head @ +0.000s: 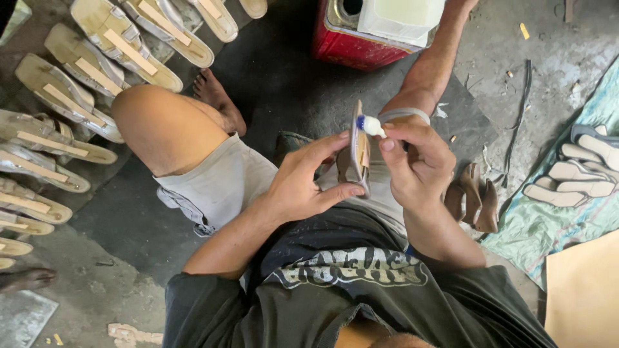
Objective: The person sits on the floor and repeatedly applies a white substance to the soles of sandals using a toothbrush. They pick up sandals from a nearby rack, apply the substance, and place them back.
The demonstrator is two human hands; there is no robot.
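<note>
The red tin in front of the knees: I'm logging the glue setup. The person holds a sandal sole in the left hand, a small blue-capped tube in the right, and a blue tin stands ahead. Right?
Not quite. In the head view the tin is red, not blue. The rest holds: the left hand holds the sandal sole, and the right hand holds the small blue-capped tube.

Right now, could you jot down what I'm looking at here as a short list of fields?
Setting: person seated on a dark floor
Left hand: holds a sandal sole on edge
Right hand: pinches a small white tube with blue tip against the sole
Left side: rows of unfinished sandals
Ahead: red tin can
Right side: pale insoles on green cloth
</note>
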